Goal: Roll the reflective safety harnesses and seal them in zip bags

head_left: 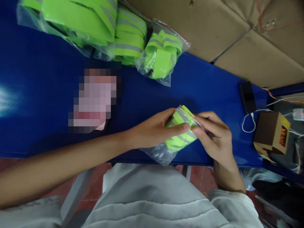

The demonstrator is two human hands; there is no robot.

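Note:
Near the front edge of the blue table, both hands hold a clear zip bag (163, 154) with a folded neon-yellow reflective strap (180, 142) inside. My left hand (161, 128) wraps round the bag's left side, its thumb lying across the front. At the bag's red-lined upper edge, my right hand (215, 136) pinches with thumb and fingers. Whether the seal is closed there cannot be made out. The bag's loose lower end hangs to the left, under my left hand.
Several bagged neon straps (161, 60) lie along the back of the blue table (209, 85), against brown cartons (213, 28). A blurred-out pinkish rectangular object (95, 98) lies at left. To the right are a black phone (247, 96), a white cable (253, 122) and a small open cardboard box (268, 131).

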